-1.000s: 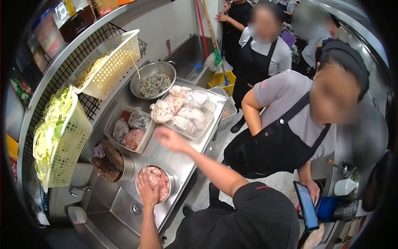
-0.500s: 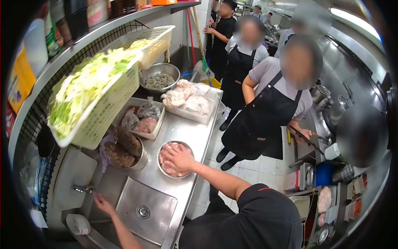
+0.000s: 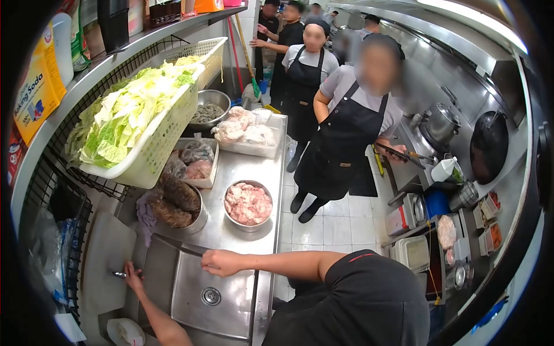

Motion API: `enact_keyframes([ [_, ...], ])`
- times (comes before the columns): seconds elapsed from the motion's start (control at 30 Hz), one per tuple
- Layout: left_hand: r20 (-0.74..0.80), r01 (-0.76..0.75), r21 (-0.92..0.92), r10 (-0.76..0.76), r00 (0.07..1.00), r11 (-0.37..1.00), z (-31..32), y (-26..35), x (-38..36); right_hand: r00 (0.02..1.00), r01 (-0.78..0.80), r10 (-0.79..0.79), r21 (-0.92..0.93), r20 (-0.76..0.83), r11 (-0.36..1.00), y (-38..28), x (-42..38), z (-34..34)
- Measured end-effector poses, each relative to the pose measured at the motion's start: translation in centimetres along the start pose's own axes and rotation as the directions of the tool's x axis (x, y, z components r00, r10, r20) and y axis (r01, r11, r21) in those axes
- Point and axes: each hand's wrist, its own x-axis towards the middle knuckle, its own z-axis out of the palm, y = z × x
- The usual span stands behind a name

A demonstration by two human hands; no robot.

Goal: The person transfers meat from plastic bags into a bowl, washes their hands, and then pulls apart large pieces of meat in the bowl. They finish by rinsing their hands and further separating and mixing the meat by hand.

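My left hand (image 3: 134,277) is at the metal faucet (image 3: 119,274) on the sink's left side, its fingers closed round the end. My right hand (image 3: 223,263) is curled into a fist over the upper part of the steel sink (image 3: 193,297), and I see nothing in it. Beyond that hand, a round steel bowl (image 3: 249,225) full of pale pink raw meat (image 3: 247,203) stands on the steel counter. A steel pot (image 3: 199,221) with large brown, rough-skinned pieces (image 3: 173,213) is to its left.
A white perforated basket (image 3: 164,130) of cut cabbage overhangs the counter from a wire rack. Behind the bowl are a tub of bagged meat (image 3: 206,182), a tray of pale meat (image 3: 248,148) and a bowl of shrimp (image 3: 225,99). A co-worker in a black apron (image 3: 340,144) stands across the counter.
My right hand has left the meat in the bowl and come back over the sink, its fingers now curled. My left hand has reached the faucet. The view has shifted slightly.
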Motion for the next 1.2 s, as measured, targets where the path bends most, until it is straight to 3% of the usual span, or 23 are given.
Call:
enact_keyframes([
  [0.17, -0.015, -0.089, -0.025, 0.088, 0.996, 0.996, 0.3, -1.6, -1.2, 0.993, -0.087, 0.079, 0.097, 0.084, 0.991, 1.6, 2.2, 5.5],
  [0.23, 0.121, 0.015, -0.006, -0.014, 0.993, 1.000, 0.4, -3.1, -2.2, 0.982, -0.166, 0.148, 0.156, 0.121, 0.974, 2.7, 3.7, 8.2],
  [0.3, 0.425, 0.295, 0.096, -0.307, 0.852, 0.951, 1.9, -5.5, -5.1, 0.981, -0.178, 0.166, 0.133, 0.099, 0.975, 3.5, 5.5, 10.7],
  [0.37, 0.358, 0.128, 0.164, -0.180, 0.916, 0.978, 3.3, -11.6, -5.5, 0.973, -0.226, 0.216, 0.162, 0.080, 0.961, 3.2, 8.1, 13.1],
  [0.4, 0.217, 0.286, -0.155, -0.249, 0.944, 0.946, 4.2, -11.4, -6.0, 0.959, -0.284, 0.277, 0.184, 0.062, 0.941, 3.1, 9.7, 14.4],
  [0.43, 0.296, 0.241, -0.227, -0.169, 0.940, 0.943, 4.2, -11.1, -5.1, 0.961, -0.276, 0.268, 0.191, 0.064, 0.942, 3.1, 11.4, 15.8],
  [0.5, 0.354, 0.212, -0.303, -0.097, 0.930, 0.929, 4.0, -13.2, -2.8, 0.842, -0.478, 0.514, 0.669, 0.165, 0.569, 3.1, 14.5, 19.4],
  [0.53, 0.416, 0.343, -0.432, -0.153, 0.897, 0.834, 3.7, -15.1, -0.1, 0.760, -0.508, 0.591, 0.814, 0.269, 0.282, 3.0, 16.2, 21.4],
  [0.57, 0.480, 0.461, -0.539, -0.192, 0.856, 0.705, 2.8, -16.1, 0.9, 0.760, -0.516, 0.584, 0.811, 0.285, 0.275, 4.0, 18.1, 24.3],
  [0.6, 0.468, 0.456, -0.542, -0.197, 0.862, 0.706, 2.4, -14.9, -4.1, 0.745, -0.430, 0.606, 0.895, 0.280, 0.116, 6.3, 20.0, 27.8],
  [0.63, 0.363, 0.363, -0.737, -0.120, 0.924, 0.571, 2.1, -11.7, -5.0, 0.726, -0.323, 0.629, 0.945, 0.278, -0.045, 7.6, 20.9, 29.9],
  [0.67, 0.237, 0.242, -0.883, -0.062, 0.970, 0.403, 4.3, -4.2, -7.4, 0.728, -0.327, 0.624, 0.944, 0.286, -0.051, 7.5, 21.2, 30.5],
  [0.77, 0.501, 0.420, -0.851, 0.246, 0.830, 0.314, 3.9, -3.4, -7.5, 0.760, -0.382, 0.621, 0.905, 0.191, 0.190, 6.6, 21.7, 29.6],
  [0.8, 0.495, 0.414, -0.853, 0.239, 0.836, 0.317, 4.7, -1.5, -8.7, 0.770, -0.397, 0.617, 0.879, 0.162, 0.265, 6.6, 22.5, 28.2],
  [0.87, 0.318, 0.428, -0.660, -0.286, 0.904, 0.618, 7.1, 4.9, -11.9, 0.795, -0.414, 0.598, 0.812, 0.102, 0.412, 5.6, 20.6, 27.6],
  [0.9, 0.600, 0.448, -0.736, 0.183, 0.779, 0.508, 6.0, 1.8, -11.1, 0.809, -0.416, 0.584, 0.768, 0.068, 0.487, 5.6, 22.2, 26.8],
  [0.93, 0.599, 0.447, -0.737, 0.184, 0.779, 0.508, 6.0, 2.5, -10.4, 0.822, -0.416, 0.568, 0.717, 0.033, 0.560, 5.8, 22.5, 26.1],
  [0.97, 0.510, 0.576, -0.714, -0.269, 0.817, 0.397, 6.6, 3.3, -9.6, 0.835, -0.414, 0.551, 0.656, -0.003, 0.631, 5.5, 22.3, 25.7],
  [1.0, 0.358, 0.650, -0.721, -0.673, 0.648, 0.242, 6.8, 4.0, -8.8, 0.847, -0.409, 0.530, 0.591, -0.039, 0.696, 5.5, 21.9, 25.0],
  [1.03, 0.363, 0.652, -0.719, -0.669, 0.648, 0.241, 6.3, -7.6, -3.7, 0.860, -0.399, 0.505, 0.519, -0.074, 0.756, 5.3, 21.3, 23.1],
  [1.07, 0.337, 0.490, -0.662, -0.358, 0.871, 0.567, 5.3, -13.3, -1.0, 0.872, -0.390, 0.478, 0.443, -0.105, 0.807, 5.1, 21.2, 23.7],
  [1.1, 0.348, 0.201, -0.586, 0.019, 0.937, 0.785, 4.6, -16.6, 4.6, 0.883, -0.378, 0.449, 0.365, -0.133, 0.851, 4.3, 20.2, 24.9],
  [1.2, 0.358, 0.246, -0.609, -0.015, 0.934, 0.754, 5.6, -17.4, 5.4, 0.916, -0.332, 0.348, 0.110, -0.200, 0.937, 3.4, 17.9, 25.5],
])
